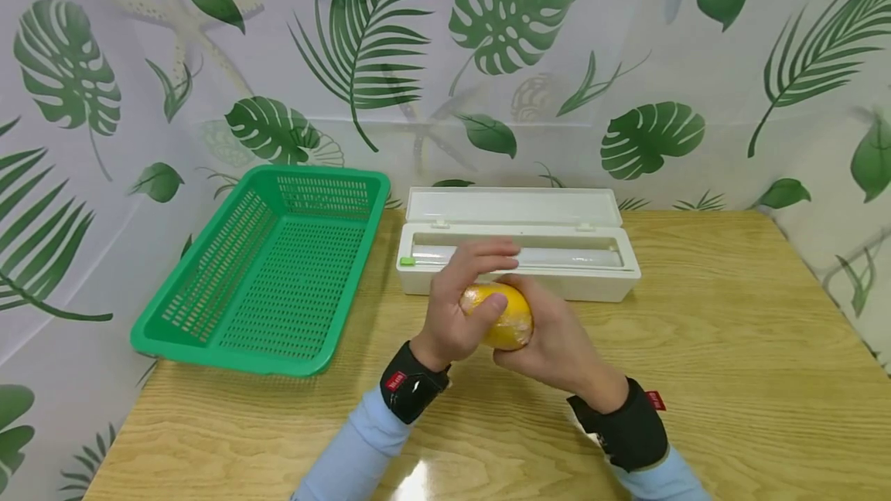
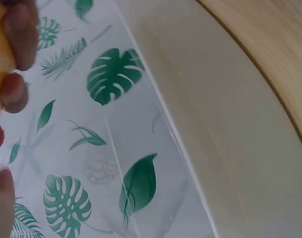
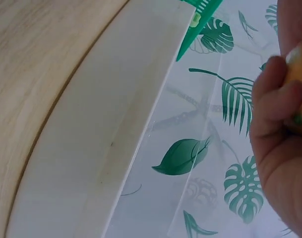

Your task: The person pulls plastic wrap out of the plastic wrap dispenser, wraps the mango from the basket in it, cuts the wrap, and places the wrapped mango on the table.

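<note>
Both hands hold a yellow-orange fruit, an orange by its look, with shiny clear film clinging to its skin. My left hand lays its thumb on the front of the orange, its fingers reaching over the far side. From the right, my right hand grips the orange, cupped around its side and underneath. In the right wrist view, curled fingers press the orange, which shows a small green spot. Just behind the hands stands a white cling film box, lid raised, with a film roll inside.
A green plastic basket stands left of the box on the wooden table. On the box's left end sits a small green slider. Behind the table hangs a leaf-patterned cloth.
</note>
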The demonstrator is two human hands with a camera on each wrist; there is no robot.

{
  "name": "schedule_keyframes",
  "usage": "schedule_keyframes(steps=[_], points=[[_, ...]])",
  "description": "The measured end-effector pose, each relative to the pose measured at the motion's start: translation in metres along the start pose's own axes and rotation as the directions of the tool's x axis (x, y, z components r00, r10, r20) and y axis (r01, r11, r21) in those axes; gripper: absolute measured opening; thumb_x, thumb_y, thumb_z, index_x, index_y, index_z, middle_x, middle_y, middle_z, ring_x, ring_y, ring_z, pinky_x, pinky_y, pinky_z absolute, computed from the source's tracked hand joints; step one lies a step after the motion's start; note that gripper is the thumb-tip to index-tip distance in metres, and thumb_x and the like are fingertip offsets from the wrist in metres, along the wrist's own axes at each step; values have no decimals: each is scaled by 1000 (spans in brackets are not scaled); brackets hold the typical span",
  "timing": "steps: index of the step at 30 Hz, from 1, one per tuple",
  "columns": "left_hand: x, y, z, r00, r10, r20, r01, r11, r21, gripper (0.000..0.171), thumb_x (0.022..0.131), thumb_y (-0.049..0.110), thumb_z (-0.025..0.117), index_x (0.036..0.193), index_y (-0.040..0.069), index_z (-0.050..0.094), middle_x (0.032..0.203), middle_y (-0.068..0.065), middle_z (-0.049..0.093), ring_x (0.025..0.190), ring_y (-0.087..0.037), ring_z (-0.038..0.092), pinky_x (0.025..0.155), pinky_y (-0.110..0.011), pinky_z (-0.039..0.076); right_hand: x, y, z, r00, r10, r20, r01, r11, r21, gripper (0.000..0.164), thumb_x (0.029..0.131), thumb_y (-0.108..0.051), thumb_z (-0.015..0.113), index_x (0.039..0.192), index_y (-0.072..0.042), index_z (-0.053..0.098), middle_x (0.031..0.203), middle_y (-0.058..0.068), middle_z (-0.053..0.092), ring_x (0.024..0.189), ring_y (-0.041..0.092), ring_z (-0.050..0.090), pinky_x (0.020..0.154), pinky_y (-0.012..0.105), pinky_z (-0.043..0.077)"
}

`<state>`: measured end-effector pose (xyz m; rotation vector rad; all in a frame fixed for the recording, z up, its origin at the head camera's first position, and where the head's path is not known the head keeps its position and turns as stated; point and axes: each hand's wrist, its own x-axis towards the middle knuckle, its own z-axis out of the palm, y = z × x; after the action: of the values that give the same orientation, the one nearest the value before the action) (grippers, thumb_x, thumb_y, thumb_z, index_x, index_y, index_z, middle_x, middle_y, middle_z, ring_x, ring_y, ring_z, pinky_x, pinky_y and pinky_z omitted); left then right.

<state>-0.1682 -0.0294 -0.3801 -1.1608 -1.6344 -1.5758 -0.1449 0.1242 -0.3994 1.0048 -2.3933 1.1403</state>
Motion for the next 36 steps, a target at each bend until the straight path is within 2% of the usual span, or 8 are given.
schedule_keyframes(steps=[2,4,7,13,19,24,30,36], points=[[1,4,0,999,-24,38,29,989,-143,29,87,20,50,88,-7,60,92,-30,62,102,-37,55,89,-50,47,-1,-1,-1,997,36,71,-43,995,95,77,52,-7,76,121,-9,43,100,6,57,76,15,52,59,36,52],[2,9,1,997,-41,59,55,965,-257,23,85,13,51,78,-8,60,79,-32,62,93,-39,59,83,-50,50,-2,-3,-2,989,66,135,-91,979,183,73,54,-5,77,119,-11,44,98,5,57,73,15,53,57,34,52],[4,16,2,998,-36,59,53,943,-328,22,83,8,51,70,-8,58,67,-31,61,83,-40,62,76,-50,54,-3,-6,-4,975,100,199,-151,953,261,63,56,-5,76,112,-15,48,90,3,58,65,15,54,50,32,52],[7,19,7,1000,22,16,-15,937,-348,29,86,11,52,64,-8,57,60,-31,60,71,-35,65,67,-47,57,-4,-7,-8,948,126,293,-230,906,355,54,56,-1,74,103,-17,51,82,5,57,58,16,53,45,32,49],[15,37,8,997,77,25,-64,938,-341,17,76,-2,49,62,-8,57,57,-29,60,67,-34,65,63,-42,57,-8,-9,-10,937,99,334,-240,878,414,56,55,0,76,102,-15,49,83,6,56,61,18,54,50,32,50],[19,48,8,993,94,69,-63,931,-360,14,73,-6,48,63,-9,57,57,-28,60,69,-34,65,64,-40,57,-12,-11,-10,937,60,344,-219,869,444,54,54,-1,74,100,-12,49,82,5,55,62,16,53,53,31,49],[22,53,6,981,132,142,-69,922,-380,16,75,-5,48,65,-11,59,60,-29,61,73,-35,65,68,-39,57,-16,-11,-12,916,61,396,-260,843,472,48,55,0,71,97,-13,51,80,4,55,61,16,51,52,30,48],[24,55,4,967,131,219,-23,900,-436,15,73,-8,48,67,-14,60,61,-31,62,76,-37,65,72,-41,56,-13,-11,-15,896,-55,442,-219,810,544,48,58,-1,71,101,-10,51,83,6,56,67,18,53,56,31,51]])
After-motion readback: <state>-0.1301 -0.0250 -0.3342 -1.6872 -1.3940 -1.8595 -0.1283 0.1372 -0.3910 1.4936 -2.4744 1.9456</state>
